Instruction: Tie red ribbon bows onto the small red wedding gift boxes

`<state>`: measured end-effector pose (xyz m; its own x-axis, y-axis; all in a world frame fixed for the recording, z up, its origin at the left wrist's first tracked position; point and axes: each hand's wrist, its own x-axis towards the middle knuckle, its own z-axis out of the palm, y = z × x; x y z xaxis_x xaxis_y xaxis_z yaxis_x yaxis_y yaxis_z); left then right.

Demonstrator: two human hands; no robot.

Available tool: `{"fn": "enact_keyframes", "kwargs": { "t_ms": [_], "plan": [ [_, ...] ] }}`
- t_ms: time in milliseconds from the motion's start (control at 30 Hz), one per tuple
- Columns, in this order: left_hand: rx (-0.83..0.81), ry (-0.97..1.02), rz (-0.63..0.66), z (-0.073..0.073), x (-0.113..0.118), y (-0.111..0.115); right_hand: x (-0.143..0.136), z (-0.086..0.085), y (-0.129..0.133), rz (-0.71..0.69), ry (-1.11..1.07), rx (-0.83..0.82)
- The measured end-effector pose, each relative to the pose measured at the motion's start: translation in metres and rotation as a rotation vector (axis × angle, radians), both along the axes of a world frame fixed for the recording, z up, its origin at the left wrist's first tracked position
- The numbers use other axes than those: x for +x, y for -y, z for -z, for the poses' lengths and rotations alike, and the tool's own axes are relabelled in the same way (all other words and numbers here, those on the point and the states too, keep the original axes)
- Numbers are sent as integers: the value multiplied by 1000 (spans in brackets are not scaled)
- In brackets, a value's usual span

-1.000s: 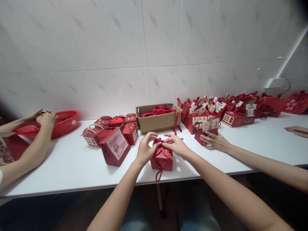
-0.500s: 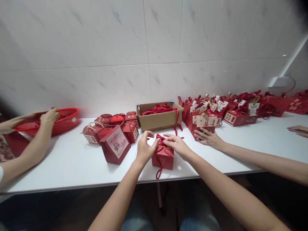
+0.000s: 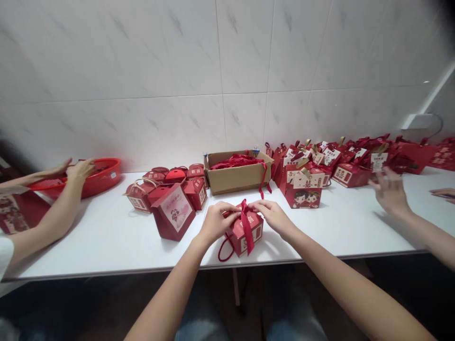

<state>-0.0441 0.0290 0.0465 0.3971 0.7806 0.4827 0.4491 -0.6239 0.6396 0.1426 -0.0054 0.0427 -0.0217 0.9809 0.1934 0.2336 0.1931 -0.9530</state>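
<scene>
A small red gift box (image 3: 256,231) with pale printed labels stands turned at an angle near the table's front edge. Over its top runs a dark red ribbon (image 3: 248,232), one end hanging down the front face. My left hand (image 3: 217,220) pinches at the ribbon from the left, thumb and fingers close together at the lid. From the right, my right hand (image 3: 273,215) grips the ribbon at the top with its fingertips, partly hidden. A red cord loop (image 3: 225,250) trails from the box's left side onto the table.
Behind stands a cardboard box (image 3: 236,181) of red ribbons. More red gift boxes (image 3: 174,213) sit left, and a couple-printed box (image 3: 304,196) right, before many others. A co-worker's hands are at a red basin (image 3: 103,182); another person's hand (image 3: 391,194) is right.
The gift box has turned, so its labelled side shows and the cord loop lies left. The ribbon end now hangs over the front. The right-hand person's hand has left the couple-printed box.
</scene>
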Motion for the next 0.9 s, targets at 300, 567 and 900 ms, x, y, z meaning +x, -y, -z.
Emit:
{"fn": "enact_keyframes", "kwargs": {
  "t_ms": [300,567,900],
  "plan": [
    [-4,-21,3,-6,4,1,7,-6,2,63,571,407],
    [-1,-40,93,-11,3,-3,7,-24,-4,40,462,140],
    [3,-58,144,-13,-3,-11,12,-22,-30,-390,267,7]
  ]
}}
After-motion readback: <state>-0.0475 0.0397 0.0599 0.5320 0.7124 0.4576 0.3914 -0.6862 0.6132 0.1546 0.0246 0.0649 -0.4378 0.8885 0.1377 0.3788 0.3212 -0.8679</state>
